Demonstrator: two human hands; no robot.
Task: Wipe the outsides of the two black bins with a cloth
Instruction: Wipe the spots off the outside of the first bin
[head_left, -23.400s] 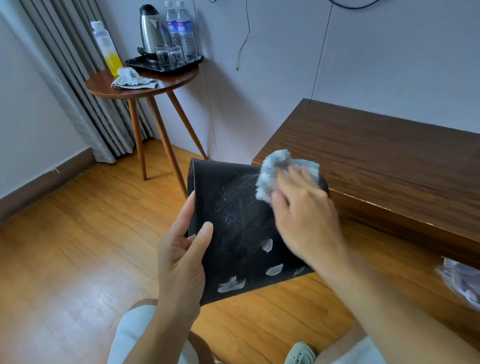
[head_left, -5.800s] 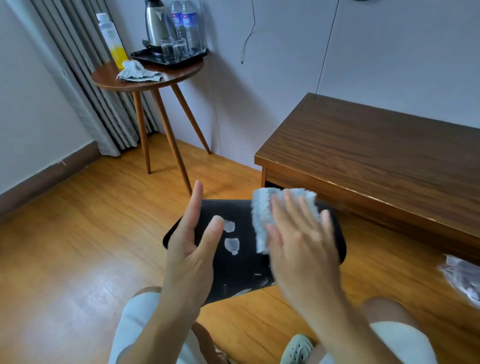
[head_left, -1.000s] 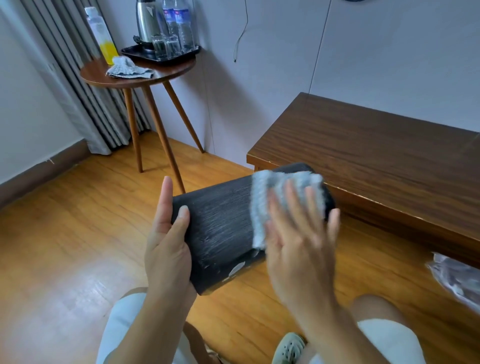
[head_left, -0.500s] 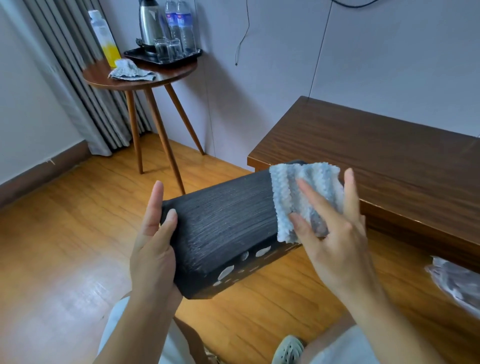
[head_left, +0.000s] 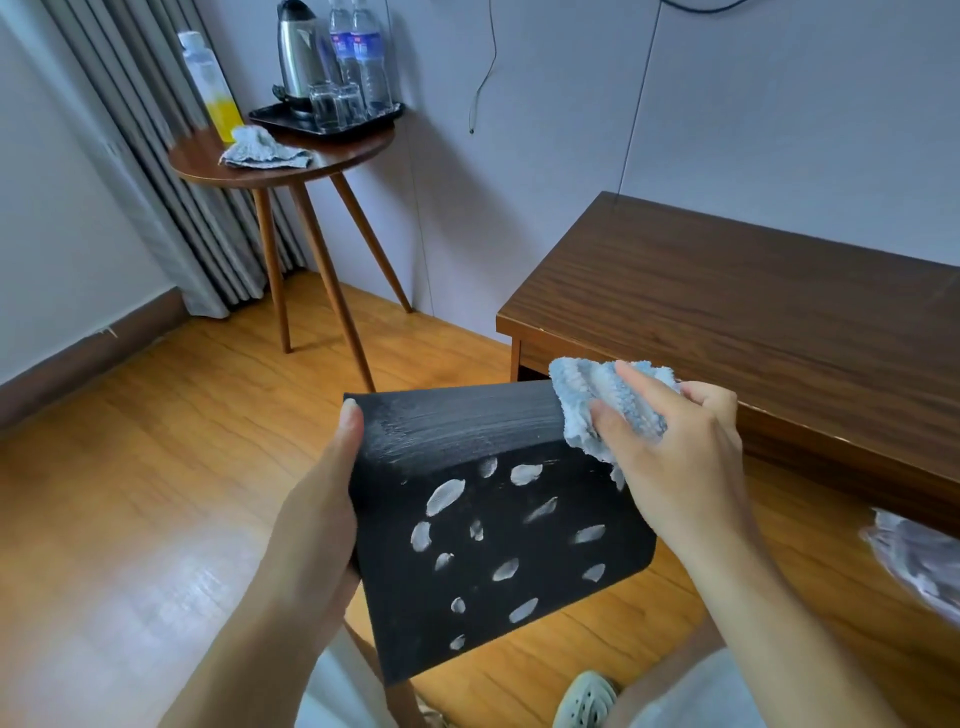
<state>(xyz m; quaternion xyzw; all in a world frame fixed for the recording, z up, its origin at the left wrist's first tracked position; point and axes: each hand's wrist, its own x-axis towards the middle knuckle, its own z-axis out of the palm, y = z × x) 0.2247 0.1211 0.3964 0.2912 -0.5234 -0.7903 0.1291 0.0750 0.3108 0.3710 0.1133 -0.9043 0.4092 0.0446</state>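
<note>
At your two o'clock runs the long wooden bench (head_left: 753, 322), and at eleven the round side table (head_left: 280, 161) carries a tray (head_left: 324, 122) with a kettle (head_left: 297, 52) and bottles, plus a spare rag (head_left: 262, 151). Dead centre, raised above the floor, is the black bin (head_left: 498, 519) you are working on; only this one is in view. Its near face is dotted with white smears, while the upper face shows pale wipe streaks. Your left hand (head_left: 317, 525) grips the bin's nine o'clock edge, thumb laid along the front, fingers hidden behind. Your right hand (head_left: 675, 457) pinches the bunched cloth (head_left: 605, 405) against the bin's one o'clock corner. You look to be mid-way through this bin, at the end of a stroke across the top. Next, bring the cloth down onto the spotted face and press firmly; those marks will likely need repeated passes.
</note>
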